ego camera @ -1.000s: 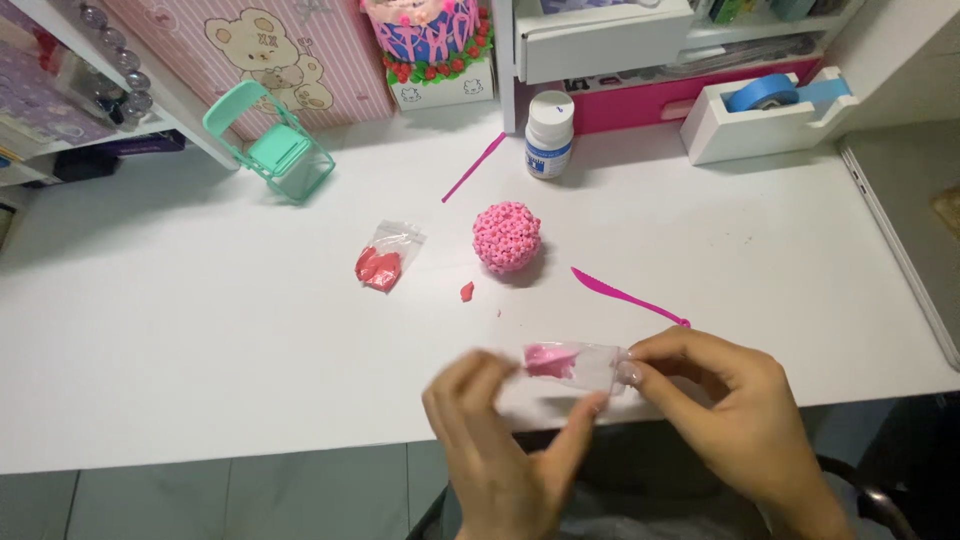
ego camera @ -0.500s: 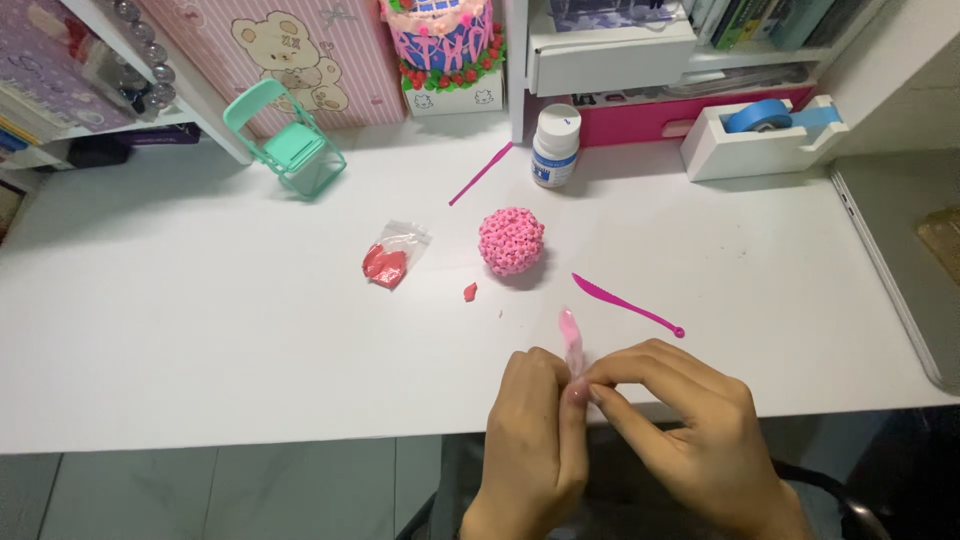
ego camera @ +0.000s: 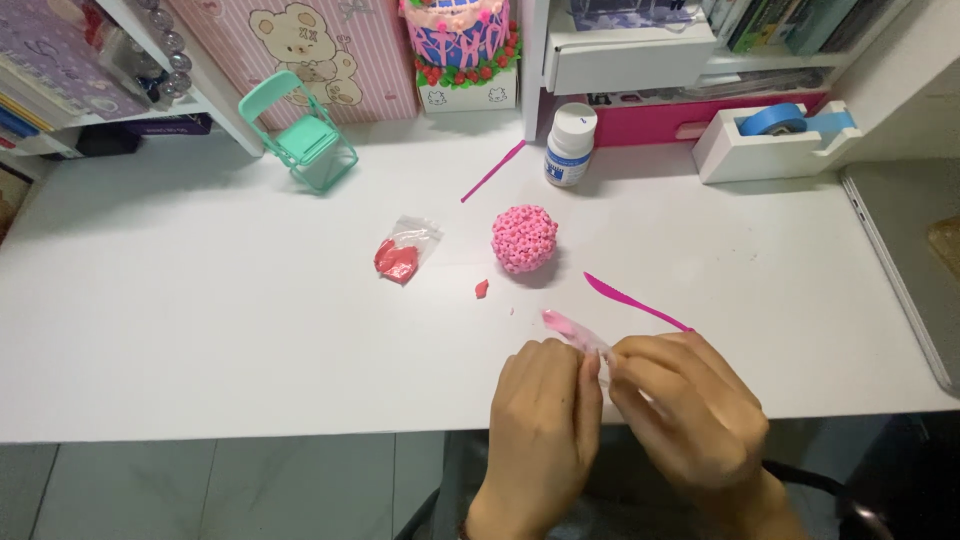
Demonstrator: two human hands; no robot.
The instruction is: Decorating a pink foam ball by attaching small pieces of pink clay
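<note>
Small clear bag w/ pink clay (ego camera: 572, 330) pinched btwn both hands at near table (ego camera: 200, 330) edge, tip sticking up-left. Left hand (ego camera: 545, 420) & right hand (ego camera: 685, 415) curled tight on it, fingertips touching. Pink modelling tool (ego camera: 635, 302) just beside; pink studded ball (ego camera: 524, 239) further back.

Small clear plastic bag (ego camera: 575, 333) with pink clay inside, pinched between both hands, tip pointing toward 10 o'clock
</note>
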